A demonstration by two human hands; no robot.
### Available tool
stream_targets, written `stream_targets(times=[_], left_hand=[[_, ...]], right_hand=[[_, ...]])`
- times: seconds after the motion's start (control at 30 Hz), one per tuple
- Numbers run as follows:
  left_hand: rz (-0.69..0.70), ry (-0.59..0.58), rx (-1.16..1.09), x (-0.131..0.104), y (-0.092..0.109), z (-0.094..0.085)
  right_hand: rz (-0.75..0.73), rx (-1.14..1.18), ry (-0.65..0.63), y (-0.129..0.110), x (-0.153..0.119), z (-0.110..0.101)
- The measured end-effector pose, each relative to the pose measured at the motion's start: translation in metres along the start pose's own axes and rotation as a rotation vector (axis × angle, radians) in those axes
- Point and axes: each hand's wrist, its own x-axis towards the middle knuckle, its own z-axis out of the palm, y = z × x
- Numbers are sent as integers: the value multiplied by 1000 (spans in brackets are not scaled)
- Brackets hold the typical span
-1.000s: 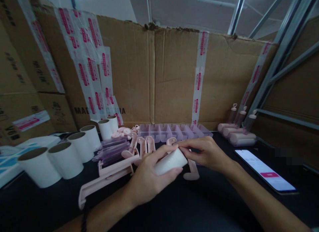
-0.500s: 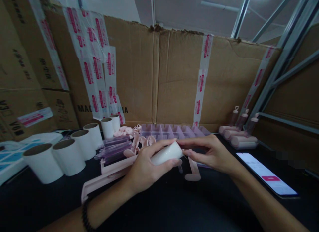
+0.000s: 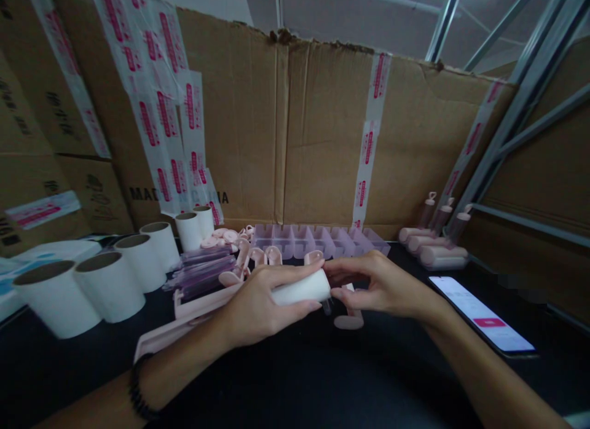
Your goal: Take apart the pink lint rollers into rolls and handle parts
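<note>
My left hand [image 3: 265,303] is wrapped round a white roll [image 3: 304,287], its thumb below and its fingers above. At the roll's right end, my right hand [image 3: 378,287] has its fingertips bent together against the edge; whether they pinch something there is too small to tell. A pink hooked part [image 3: 350,319] lies on the black table just under my right hand. Behind the hands is a purple compartment tray [image 3: 290,241]. Pink curved pieces [image 3: 273,255] and purple transparent strips [image 3: 203,269] lie to the left of it.
White rolls [image 3: 110,287] stand in a line at left, beside a blue-and-white package [image 3: 69,252]. Long pink parts [image 3: 166,337] lie by my left forearm. At right are a lit phone [image 3: 483,315] and pink tubes [image 3: 442,255]. Cardboard [image 3: 244,122] stands behind.
The whole view has shifted slightly. The white roll is more nearly level, and my right fingertips have closed in on its right end.
</note>
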Motion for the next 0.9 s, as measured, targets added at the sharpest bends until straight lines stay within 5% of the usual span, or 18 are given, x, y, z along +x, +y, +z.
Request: stream_targets(times=[0.4,0.73,0.9], left_hand=[[-15,56,-60,1,2,2],[-12,157,100,-9,0,7],[-8,144,212,-13,8,8]], right_hand=[[-16,-41,83,-2,3,4],[86,22,527,43,19,45],[50,-64,633,53,20,49]])
